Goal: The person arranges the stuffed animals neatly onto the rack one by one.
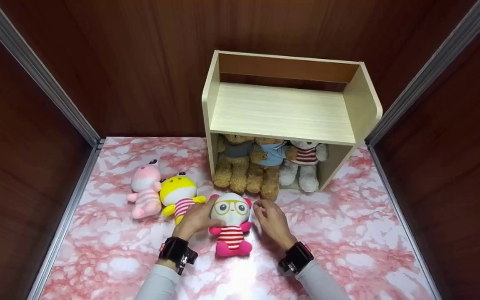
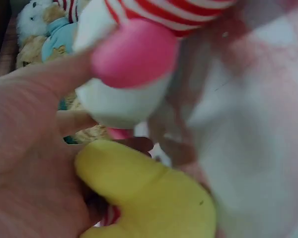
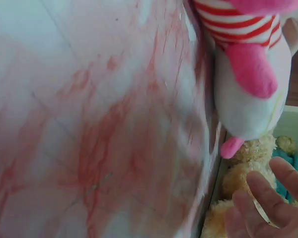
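A plush panda (image 1: 231, 233) with yellow glasses, pink limbs and a red-and-white striped shirt is in front of the shelf. My left hand (image 1: 197, 217) grips its head from the side, the thumb near the pink arm and the fingers behind the head. In the left wrist view, a yellow limb (image 2: 154, 193) of the neighbouring plush shows beside that palm. On the panda's other side, my right hand (image 1: 272, 221) is beside the pink ear, holding nothing. Its fingers (image 3: 268, 193) are spread and loosely bent in the right wrist view.
A yellow plush (image 1: 178, 189) and a pink plush (image 1: 146, 191) lie to the left. Behind, a pale wooden shelf (image 1: 283, 110) has two brown bears (image 1: 233, 166) and a white bear (image 1: 305, 156) seated in its lower compartment. Dark panels (image 1: 140, 66) enclose the marbled surface (image 1: 336, 250).
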`<state>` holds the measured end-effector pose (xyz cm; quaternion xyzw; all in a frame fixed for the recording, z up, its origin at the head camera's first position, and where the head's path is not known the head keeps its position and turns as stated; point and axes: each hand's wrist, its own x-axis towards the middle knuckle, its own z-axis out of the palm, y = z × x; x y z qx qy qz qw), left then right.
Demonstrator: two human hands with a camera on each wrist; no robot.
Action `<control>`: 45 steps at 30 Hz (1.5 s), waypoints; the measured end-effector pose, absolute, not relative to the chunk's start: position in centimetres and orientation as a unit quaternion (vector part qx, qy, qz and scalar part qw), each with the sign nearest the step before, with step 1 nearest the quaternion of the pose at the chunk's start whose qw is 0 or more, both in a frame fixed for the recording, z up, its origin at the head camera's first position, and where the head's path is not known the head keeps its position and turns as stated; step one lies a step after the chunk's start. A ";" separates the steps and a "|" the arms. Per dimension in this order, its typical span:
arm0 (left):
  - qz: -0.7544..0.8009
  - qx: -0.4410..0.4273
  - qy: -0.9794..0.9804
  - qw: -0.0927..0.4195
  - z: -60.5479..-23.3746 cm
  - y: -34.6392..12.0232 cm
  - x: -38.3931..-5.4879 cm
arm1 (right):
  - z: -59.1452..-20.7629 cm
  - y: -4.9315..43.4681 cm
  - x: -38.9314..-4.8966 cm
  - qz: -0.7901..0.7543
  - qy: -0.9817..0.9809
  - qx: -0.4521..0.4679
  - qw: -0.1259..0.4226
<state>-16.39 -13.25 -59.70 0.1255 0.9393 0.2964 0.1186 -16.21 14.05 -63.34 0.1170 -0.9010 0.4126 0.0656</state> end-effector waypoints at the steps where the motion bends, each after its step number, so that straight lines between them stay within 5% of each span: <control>1: 0.297 0.114 0.940 0.120 -59.8 -13.0 -16.4 | -63.3 13.9 -16.2 0.410 -0.903 0.116 0.057; 18: 0.503 0.052 0.861 0.050 -62.1 -10.3 -16.4 | -63.2 14.2 -15.8 0.409 -0.905 0.115 0.015; 25: 0.587 0.032 0.809 0.011 -60.9 -10.1 -16.1 | -62.3 14.8 -15.5 0.488 -0.870 0.072 0.029; 36: 0.611 0.045 0.788 -0.060 -57.9 -8.7 -16.0 | -61.2 14.6 -14.8 0.616 -0.781 0.076 -0.060; 45: 0.618 0.057 0.780 -0.081 -57.2 -7.2 -15.7 | -60.4 14.2 -14.5 0.657 -0.746 0.077 -0.078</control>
